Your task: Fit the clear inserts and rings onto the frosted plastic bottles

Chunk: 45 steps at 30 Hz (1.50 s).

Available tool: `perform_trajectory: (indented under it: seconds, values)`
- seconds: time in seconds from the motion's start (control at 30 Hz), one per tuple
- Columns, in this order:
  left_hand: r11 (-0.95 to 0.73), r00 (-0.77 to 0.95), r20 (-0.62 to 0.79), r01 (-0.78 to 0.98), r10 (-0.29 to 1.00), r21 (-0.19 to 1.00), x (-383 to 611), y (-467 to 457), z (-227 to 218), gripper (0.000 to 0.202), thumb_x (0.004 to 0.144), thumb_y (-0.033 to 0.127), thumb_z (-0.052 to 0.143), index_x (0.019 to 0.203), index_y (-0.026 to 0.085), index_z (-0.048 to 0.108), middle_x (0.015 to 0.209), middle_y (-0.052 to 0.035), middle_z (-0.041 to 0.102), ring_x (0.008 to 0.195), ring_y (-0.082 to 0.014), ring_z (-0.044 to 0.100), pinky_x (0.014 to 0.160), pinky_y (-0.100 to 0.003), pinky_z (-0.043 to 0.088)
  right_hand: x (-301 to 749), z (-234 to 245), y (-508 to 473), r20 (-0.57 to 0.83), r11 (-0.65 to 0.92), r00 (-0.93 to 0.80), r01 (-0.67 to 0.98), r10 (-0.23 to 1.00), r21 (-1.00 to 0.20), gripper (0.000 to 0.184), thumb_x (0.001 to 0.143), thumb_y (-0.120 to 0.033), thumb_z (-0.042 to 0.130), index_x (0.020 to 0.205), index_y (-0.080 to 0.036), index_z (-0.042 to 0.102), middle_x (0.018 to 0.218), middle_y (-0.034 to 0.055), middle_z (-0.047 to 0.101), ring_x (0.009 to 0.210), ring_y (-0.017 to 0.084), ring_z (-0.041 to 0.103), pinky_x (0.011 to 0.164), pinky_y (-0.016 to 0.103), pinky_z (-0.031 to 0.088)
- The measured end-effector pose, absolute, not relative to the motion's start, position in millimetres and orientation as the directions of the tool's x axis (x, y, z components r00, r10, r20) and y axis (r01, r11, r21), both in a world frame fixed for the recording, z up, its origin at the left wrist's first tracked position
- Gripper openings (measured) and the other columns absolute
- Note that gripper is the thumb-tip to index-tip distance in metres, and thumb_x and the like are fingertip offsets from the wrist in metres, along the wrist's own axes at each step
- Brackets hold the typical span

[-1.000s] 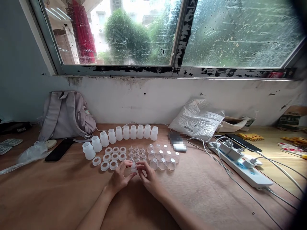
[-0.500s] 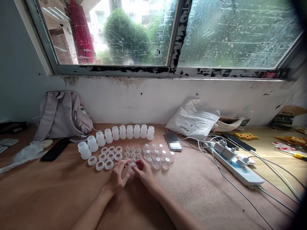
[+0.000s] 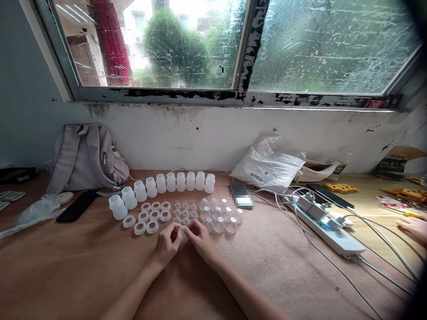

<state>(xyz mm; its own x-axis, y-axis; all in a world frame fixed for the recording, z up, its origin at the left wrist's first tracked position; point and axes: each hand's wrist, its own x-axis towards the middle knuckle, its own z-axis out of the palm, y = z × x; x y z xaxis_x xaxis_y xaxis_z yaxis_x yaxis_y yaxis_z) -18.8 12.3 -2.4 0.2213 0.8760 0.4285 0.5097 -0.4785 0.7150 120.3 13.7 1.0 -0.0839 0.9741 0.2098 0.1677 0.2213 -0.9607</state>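
My left hand [image 3: 168, 243] and my right hand [image 3: 200, 241] meet at the middle of the table, fingertips closed on opposite sides of a small translucent ring [image 3: 183, 229]. Something clear shows just under it, partly hidden by my fingers. Beyond my hands lie clear nipple-shaped pieces [image 3: 185, 213] in short rows. To their left are several white screw rings [image 3: 154, 215], and to their right several clear dome caps [image 3: 218, 225]. A curved line of frosted white bottles [image 3: 161, 183], open at the top, stands behind them.
Backpack [image 3: 90, 155], black phone [image 3: 77, 207] and plastic bag [image 3: 40, 210] are at the left. A silver pouch [image 3: 271, 166] rests against the wall. On the right lies a power strip [image 3: 333, 233] with trailing cables. Another person's hand [image 3: 414, 227] is at the right edge, near yellow parts [image 3: 403, 195].
My left fingers have drawn in from a looser spread and now pinch the ring's edge. The ring looks tilted. Another person's hand has come into view at the right edge.
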Motion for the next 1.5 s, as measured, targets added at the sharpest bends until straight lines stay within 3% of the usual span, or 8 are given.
perform_trajectory:
  seconds: [0.17, 0.4, 0.67, 0.97, 1.2, 1.5]
  values:
    - [-0.461, 0.219, 0.41, 0.526, 0.885, 0.714, -17, 12, 0, 0.012, 0.079, 0.023, 0.039, 0.08, 0.017, 0.05, 0.069, -0.0011, 0.056, 0.061, -0.0135, 0.054, 0.059, -0.024, 0.043, 118, 1, 14, 0.247, 0.253, -0.057, 0.216, 0.967, -0.943, 0.02, 0.075, -0.031, 0.051, 0.063, -0.018, 0.043, 0.058, -0.0039, 0.046, 0.05, 0.009, 0.043, 0.047, 0.021, 0.038]
    - [-0.476, 0.267, 0.395, 0.458, 0.879, 0.75, -16, 14, -3, 0.022, 0.084, 0.024, 0.035, 0.097, 0.02, 0.052, 0.093, -0.0043, 0.061, 0.084, -0.0155, 0.057, 0.074, -0.027, 0.045, 122, -5, 14, 0.259, 0.274, -0.09, 0.291, 0.962, -0.916, 0.008, 0.072, -0.024, 0.05, 0.078, -0.02, 0.046, 0.062, -0.0032, 0.052, 0.05, 0.01, 0.047, 0.048, 0.021, 0.038]
    - [-0.565, 0.401, 0.409, 0.443, 0.819, 0.697, -17, 10, -2, 0.034, 0.078, 0.013, 0.042, 0.11, 0.021, 0.047, 0.103, -0.0052, 0.059, 0.089, -0.0162, 0.056, 0.08, -0.029, 0.044, 125, -8, 18, 0.301, 0.288, -0.025, 0.378, 0.953, -0.88, 0.004, 0.068, -0.018, 0.046, 0.068, -0.02, 0.043, 0.059, -0.0032, 0.051, 0.051, 0.011, 0.047, 0.048, 0.021, 0.037]
    - [-0.564, 0.443, 0.383, 0.418, 0.811, 0.712, -22, 14, -8, 0.037, 0.077, 0.011, 0.043, 0.113, 0.021, 0.045, 0.097, -0.0041, 0.058, 0.079, -0.0141, 0.055, 0.069, -0.026, 0.046, 124, -13, 18, 0.271, 0.253, -0.005, 0.377, 0.963, -0.891, 0.006, 0.069, -0.019, 0.044, 0.069, -0.021, 0.038, 0.055, -0.0056, 0.047, 0.043, 0.008, 0.043, 0.04, 0.018, 0.032]
    - [-0.583, 0.457, 0.404, 0.375, 0.793, 0.721, -22, 13, -7, 0.038, 0.079, 0.015, 0.045, 0.115, 0.022, 0.044, 0.105, -0.0047, 0.057, 0.08, -0.0136, 0.056, 0.073, -0.027, 0.047, 124, -13, 18, 0.304, 0.279, 0.003, 0.389, 0.953, -0.878, 0.008, 0.069, -0.018, 0.042, 0.067, -0.021, 0.036, 0.053, -0.0059, 0.045, 0.04, 0.007, 0.041, 0.038, 0.018, 0.031]
    - [-0.537, 0.457, 0.359, 0.355, 0.814, 0.765, -21, 14, -10, 0.034, 0.08, 0.022, 0.045, 0.113, 0.021, 0.046, 0.1, -0.0057, 0.057, 0.081, -0.0147, 0.056, 0.069, -0.026, 0.048, 123, -14, 17, 0.162, 0.151, 0.015, 0.29, 0.987, -0.945, 0.012, 0.068, -0.02, 0.045, 0.065, -0.021, 0.034, 0.048, -0.0087, 0.042, 0.034, 0.006, 0.04, 0.032, 0.015, 0.03]
